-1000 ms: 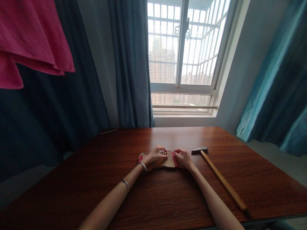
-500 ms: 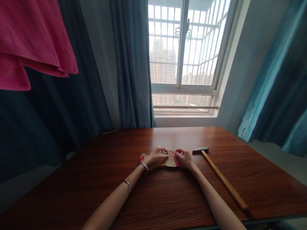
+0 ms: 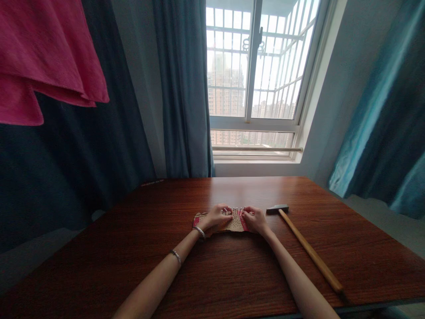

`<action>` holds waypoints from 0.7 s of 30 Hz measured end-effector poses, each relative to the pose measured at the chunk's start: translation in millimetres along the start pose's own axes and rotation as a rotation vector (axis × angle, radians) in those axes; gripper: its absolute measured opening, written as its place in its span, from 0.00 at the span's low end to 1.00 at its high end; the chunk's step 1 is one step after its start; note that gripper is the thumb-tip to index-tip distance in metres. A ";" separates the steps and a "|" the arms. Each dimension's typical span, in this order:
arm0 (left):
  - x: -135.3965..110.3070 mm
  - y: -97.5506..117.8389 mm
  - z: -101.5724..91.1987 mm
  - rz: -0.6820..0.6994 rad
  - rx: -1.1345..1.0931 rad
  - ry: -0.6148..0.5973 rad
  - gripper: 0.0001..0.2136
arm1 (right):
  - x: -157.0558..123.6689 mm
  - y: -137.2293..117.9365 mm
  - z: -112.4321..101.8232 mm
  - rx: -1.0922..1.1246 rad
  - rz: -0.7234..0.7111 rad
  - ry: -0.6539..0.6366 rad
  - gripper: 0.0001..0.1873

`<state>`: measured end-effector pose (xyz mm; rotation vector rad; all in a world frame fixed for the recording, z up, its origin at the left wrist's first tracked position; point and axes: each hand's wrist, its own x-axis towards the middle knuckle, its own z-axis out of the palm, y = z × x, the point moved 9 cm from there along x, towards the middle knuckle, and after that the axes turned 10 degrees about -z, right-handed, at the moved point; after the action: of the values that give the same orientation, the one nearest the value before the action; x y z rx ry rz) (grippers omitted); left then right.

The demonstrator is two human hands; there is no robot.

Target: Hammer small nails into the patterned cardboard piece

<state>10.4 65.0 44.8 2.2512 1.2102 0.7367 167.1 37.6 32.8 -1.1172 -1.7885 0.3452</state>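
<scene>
A flat piece of cardboard (image 3: 237,225), tan with pink-red ends and many small dark holes, lies on the table. Several thin nails (image 3: 236,211) with pale heads stand up along its far side. My left hand (image 3: 217,216), with two silver bangles on the arm, rests over the cardboard's left part, fingers curled by the leftmost nails; what they grip is too small to make out. At the right end, my right hand (image 3: 255,219) has thumb and forefinger pinched at a slanted nail and covers part of the pink edge.
A hammer (image 3: 308,248) with a dark head and long wooden handle lies to the right on the brown wooden table (image 3: 139,248). Behind the table are a barred window (image 3: 252,66) and blue curtains (image 3: 182,88). A pink cloth (image 3: 49,53) hangs at upper left.
Both hands stay at nearly the same place, with only slight finger movement. The cardboard and the hammer have not visibly moved.
</scene>
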 end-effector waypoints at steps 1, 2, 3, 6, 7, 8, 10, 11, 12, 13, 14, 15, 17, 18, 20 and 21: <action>0.2 -0.6 0.2 -0.009 -0.002 0.003 0.14 | 0.0 0.8 0.1 -0.003 0.007 -0.001 0.14; 0.4 -1.3 0.2 -0.019 -0.005 0.007 0.13 | 0.1 1.5 0.2 -0.005 0.014 -0.002 0.14; 0.5 -1.6 -0.2 -0.026 -0.008 0.011 0.13 | 0.3 1.8 0.2 -0.006 0.016 -0.004 0.14; -0.3 -1.7 -2.0 -0.033 -0.021 0.016 0.13 | 1.1 1.1 -0.3 -0.007 0.011 -0.005 0.14; -0.8 -1.5 -2.6 -0.033 -0.025 0.014 0.14 | 1.3 0.5 -0.2 -0.005 0.007 -0.006 0.13; -1.3 -1.3 -3.1 -0.031 -0.026 0.011 0.14 | 1.5 0.0 0.2 -0.003 0.004 -0.009 0.14; -2.2 -1.3 -3.9 -0.028 -0.023 0.008 0.14 | 1.5 -0.9 1.4 0.000 -0.001 -0.016 0.14; -2.4 -1.7 -4.4 -0.029 -0.020 0.011 0.14 | 1.3 -1.3 2.3 0.001 -0.003 -0.022 0.14; -2.4 -2.3 -4.7 -0.032 -0.018 0.014 0.15 | 1.1 -1.4 2.8 0.001 -0.003 -0.024 0.14; -2.4 -3.0 -4.7 -0.036 -0.015 0.016 0.15 | 0.9 -1.5 3.3 0.002 -0.004 -0.025 0.14; -2.2 -3.5 -4.4 -0.039 -0.013 0.017 0.15 | 0.7 -1.6 3.6 0.006 -0.007 -0.025 0.14; -2.0 -3.8 -4.3 -0.040 -0.011 0.018 0.15 | 0.6 -1.6 3.8 0.010 -0.010 -0.025 0.14; -1.9 -3.1 -4.7 -0.031 -0.009 0.025 0.16 | 0.6 -1.4 3.7 0.017 -0.015 -0.021 0.14; -2.0 -2.2 -5.3 -0.022 -0.013 0.031 0.17 | 0.7 -1.1 3.4 0.020 -0.016 -0.018 0.14; -2.5 -0.2 -7.3 0.001 -0.033 0.045 0.18 | 1.0 -1.1 3.5 0.026 -0.019 -0.020 0.13; -2.9 0.5 -8.1 0.009 -0.045 0.050 0.19 | 1.1 -1.2 3.6 0.029 -0.021 -0.022 0.13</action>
<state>4.1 63.5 50.5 2.2155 1.1953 0.8207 163.4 38.7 32.4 -1.0774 -1.8078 0.3701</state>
